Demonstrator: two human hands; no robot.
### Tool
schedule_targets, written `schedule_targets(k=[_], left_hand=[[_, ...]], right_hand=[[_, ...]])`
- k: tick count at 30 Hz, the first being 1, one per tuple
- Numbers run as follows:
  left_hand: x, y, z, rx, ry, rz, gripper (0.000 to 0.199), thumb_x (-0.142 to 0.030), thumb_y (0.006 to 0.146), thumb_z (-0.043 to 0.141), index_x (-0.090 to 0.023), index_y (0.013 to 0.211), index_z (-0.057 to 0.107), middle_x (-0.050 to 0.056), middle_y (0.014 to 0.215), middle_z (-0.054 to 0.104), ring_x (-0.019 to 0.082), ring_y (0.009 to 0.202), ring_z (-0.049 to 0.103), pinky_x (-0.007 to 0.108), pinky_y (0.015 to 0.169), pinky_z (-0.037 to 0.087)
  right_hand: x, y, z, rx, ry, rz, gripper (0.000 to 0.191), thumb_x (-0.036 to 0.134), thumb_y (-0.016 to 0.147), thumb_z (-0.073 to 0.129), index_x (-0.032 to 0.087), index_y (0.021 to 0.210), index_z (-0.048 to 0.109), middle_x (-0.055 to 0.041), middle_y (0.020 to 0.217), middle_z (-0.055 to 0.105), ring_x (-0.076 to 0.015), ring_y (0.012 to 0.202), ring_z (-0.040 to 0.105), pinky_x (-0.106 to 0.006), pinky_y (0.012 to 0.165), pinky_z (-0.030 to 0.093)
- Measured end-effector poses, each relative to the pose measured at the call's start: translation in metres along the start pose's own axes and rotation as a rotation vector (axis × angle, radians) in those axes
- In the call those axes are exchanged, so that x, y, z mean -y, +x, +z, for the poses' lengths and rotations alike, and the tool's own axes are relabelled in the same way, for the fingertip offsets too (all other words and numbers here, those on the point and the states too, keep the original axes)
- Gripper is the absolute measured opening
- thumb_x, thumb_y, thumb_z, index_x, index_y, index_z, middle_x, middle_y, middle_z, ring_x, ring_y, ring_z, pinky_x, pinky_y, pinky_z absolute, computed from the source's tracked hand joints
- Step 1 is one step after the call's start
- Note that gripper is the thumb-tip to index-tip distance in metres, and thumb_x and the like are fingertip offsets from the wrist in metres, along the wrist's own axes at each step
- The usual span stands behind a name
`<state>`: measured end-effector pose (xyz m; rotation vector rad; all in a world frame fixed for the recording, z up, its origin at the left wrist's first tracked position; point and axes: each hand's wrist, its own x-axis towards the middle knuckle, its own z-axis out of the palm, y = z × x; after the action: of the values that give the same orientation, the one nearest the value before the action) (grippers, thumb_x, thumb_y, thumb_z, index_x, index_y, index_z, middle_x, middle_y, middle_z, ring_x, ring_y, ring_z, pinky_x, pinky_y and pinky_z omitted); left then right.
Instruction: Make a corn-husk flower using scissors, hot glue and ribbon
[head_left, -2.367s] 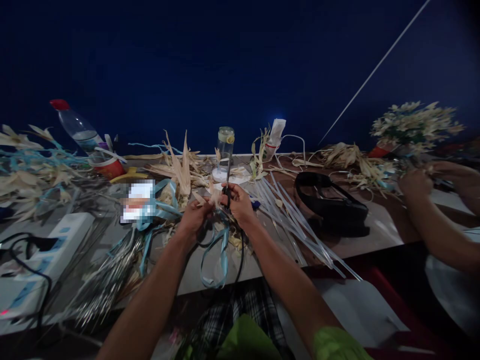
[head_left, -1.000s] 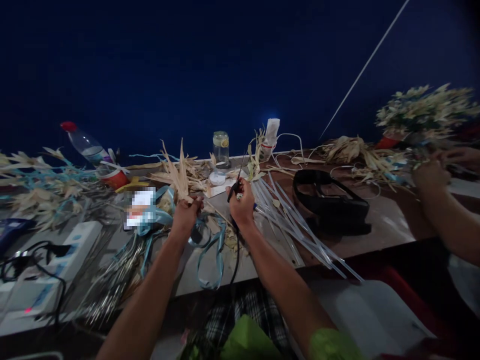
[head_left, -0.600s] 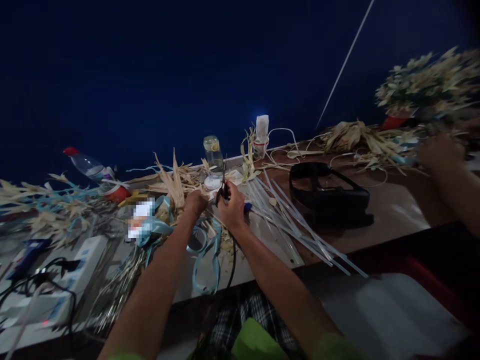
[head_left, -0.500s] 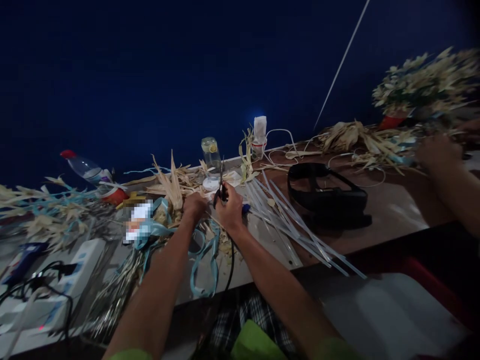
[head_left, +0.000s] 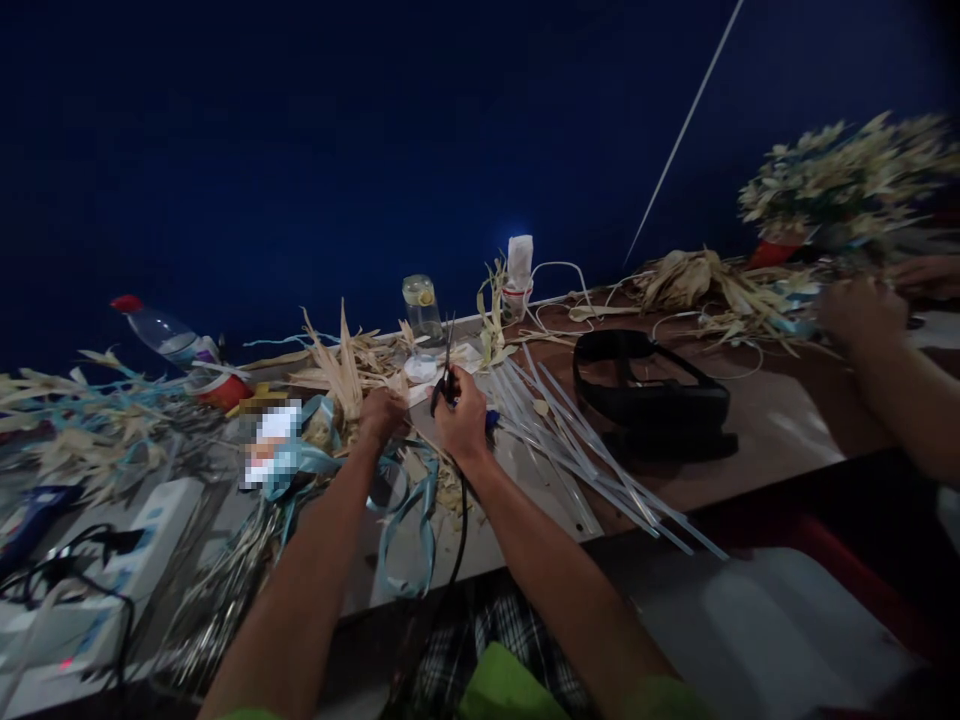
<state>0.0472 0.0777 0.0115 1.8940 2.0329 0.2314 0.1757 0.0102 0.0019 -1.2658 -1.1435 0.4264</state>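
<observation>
My right hand [head_left: 463, 418] is closed around a pair of black-handled scissors [head_left: 448, 372], blades pointing up and away from me. Just left of it, my left hand [head_left: 382, 415] is closed with its fingers pinched. A small pale piece of dried corn husk [head_left: 398, 383] shows at its fingertips, though most of the grip is hidden. The two hands are a short gap apart over the table. Upright dry corn husks [head_left: 346, 370] stand right behind my left hand. Light blue ribbon [head_left: 409, 560] and husk scraps lie below the hands.
Clear plastic sticks [head_left: 592, 455] and a black headset [head_left: 651, 390] lie to the right. Behind stand a glass jar [head_left: 422, 308] and a cup [head_left: 516, 300]. A power strip [head_left: 142, 560] with cords is at left. A co-worker's hand [head_left: 862, 310] works beside a husk-flower bouquet [head_left: 840, 185].
My left hand has shifted slightly left, so the gap to the scissors is wider. My right hand keeps hold of the scissors. The camera view has shifted a little.
</observation>
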Motion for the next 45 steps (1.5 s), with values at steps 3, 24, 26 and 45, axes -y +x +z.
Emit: schedule_targets(k=[3,24,26,45], left_hand=[[0.0,-0.02,-0.013,-0.038,-0.071,0.048,0.032,-0.034,0.078,0.043,-0.01,0.085,0.064,0.011,0.085,0.067,0.021,0.081,0.061,0.027,0.067,0.042],[0.037,-0.088,-0.013,0.151,-1.053,0.147,0.029,-0.041,0.061,0.066,-0.015,0.07,0.053,-0.003,0.06,0.048,0.009,0.057,0.043,0.021,0.056,0.035],[0.039,-0.087,-0.009,0.166,-1.111,0.149,0.027,-0.039,0.062,0.066,-0.015,0.067,0.053,-0.004,0.06,0.047,0.008,0.057,0.042,0.021,0.056,0.034],[0.066,-0.074,-0.013,-0.068,-1.503,0.111,0.019,-0.028,0.058,0.057,-0.018,0.059,0.041,-0.007,0.046,0.031,0.005,0.042,0.029,0.02,0.044,0.028]], right_hand=[[-0.002,0.003,0.003,0.017,0.121,0.135,0.041,0.031,0.069,0.06,0.015,0.106,0.054,-0.0061,0.083,0.063,-0.0181,0.075,0.059,-0.031,0.074,0.046],[0.002,0.001,0.008,0.269,0.765,0.527,0.038,0.025,0.051,0.073,0.017,0.085,0.056,0.0067,0.058,0.054,-0.0065,0.048,0.05,-0.023,0.052,0.043],[0.0,0.001,0.009,0.261,0.756,0.531,0.039,0.025,0.051,0.073,0.017,0.084,0.056,0.0068,0.057,0.054,-0.0068,0.047,0.05,-0.023,0.051,0.041],[0.018,-0.008,-0.012,0.859,0.358,0.355,0.027,0.036,0.07,0.058,0.017,0.088,0.063,0.0014,0.058,0.053,-0.0108,0.054,0.047,-0.023,0.052,0.035]])
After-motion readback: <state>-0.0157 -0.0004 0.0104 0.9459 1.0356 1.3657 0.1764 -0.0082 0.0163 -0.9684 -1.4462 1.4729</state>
